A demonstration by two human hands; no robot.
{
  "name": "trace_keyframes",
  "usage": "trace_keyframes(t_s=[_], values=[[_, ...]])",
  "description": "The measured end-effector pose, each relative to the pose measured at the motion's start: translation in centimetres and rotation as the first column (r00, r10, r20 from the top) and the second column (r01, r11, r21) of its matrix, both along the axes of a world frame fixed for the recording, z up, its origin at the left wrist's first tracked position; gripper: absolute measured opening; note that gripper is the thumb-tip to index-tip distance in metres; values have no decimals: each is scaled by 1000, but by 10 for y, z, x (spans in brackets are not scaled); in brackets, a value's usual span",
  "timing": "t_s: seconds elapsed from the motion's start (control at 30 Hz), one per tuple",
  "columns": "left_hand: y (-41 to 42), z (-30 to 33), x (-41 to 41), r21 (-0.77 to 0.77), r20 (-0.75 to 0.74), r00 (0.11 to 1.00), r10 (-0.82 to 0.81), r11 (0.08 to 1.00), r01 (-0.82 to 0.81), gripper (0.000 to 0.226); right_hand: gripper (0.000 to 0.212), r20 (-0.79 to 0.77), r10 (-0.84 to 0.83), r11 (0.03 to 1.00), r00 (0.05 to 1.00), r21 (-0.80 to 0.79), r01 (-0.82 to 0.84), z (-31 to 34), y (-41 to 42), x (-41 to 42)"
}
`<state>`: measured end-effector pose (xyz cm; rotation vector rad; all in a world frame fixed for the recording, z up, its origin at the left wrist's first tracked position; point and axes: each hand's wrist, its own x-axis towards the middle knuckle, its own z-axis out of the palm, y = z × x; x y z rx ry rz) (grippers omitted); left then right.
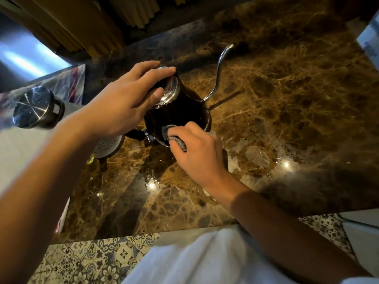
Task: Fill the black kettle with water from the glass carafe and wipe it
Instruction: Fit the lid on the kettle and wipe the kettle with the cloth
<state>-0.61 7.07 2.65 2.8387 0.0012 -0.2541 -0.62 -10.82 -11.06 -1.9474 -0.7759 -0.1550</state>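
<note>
Head view, surfaces: Your counter (276, 111) is polished brown marble with pale veining, glossy, with wet patches and light glints near its front edge. Patterned floor tiles (88, 261) show below it.
Head view, kettle material: The black kettle (180, 113) has a smooth dark body flaring wider toward its base, a shiny metal rim at the top, and a thin silver gooseneck spout (220, 66) curving up and away from you. Its dark handle (136, 135) juts toward your left.
Head view, kettle position: It stands on the counter near the middle, between your two hands.
Head view, left hand: Your left hand (125, 99) lies over the kettle's top, fingers curled round the rim, thumb against the metal edge.
Head view, right hand: Your right hand (196, 152) pinches a bunched grey cloth (176, 138), a coarse weave, pressed against the lower near side of the kettle body.
Head view, other items: A cylindrical vessel with a brushed steel cap (32, 107) stands left of the kettle, partly behind your left forearm. Whether it is the carafe you cannot tell.
</note>
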Motion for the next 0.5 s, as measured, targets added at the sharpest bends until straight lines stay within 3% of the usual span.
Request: trace_keyframes(t_s=[0.1,0.17,0.37,0.5], values=[[0,0,-1,-2,-5,1000,2,1000,-2,57,5,-77,-9,995,997,-101,1,-5,-15,4],[0,-1,0,3,0,1000,1,1000,-1,56,11,-186,-61,993,981,-106,42,-6,-30,17],[-1,-1,-1,3,15,1000,2,1000,-2,58,5,-464,-137,943,875,210,259,6,-41,63],[0,0,-1,14,-16,1000,1,1000,0,68,11,-487,-5,932,874,314,181,14,-22,76]])
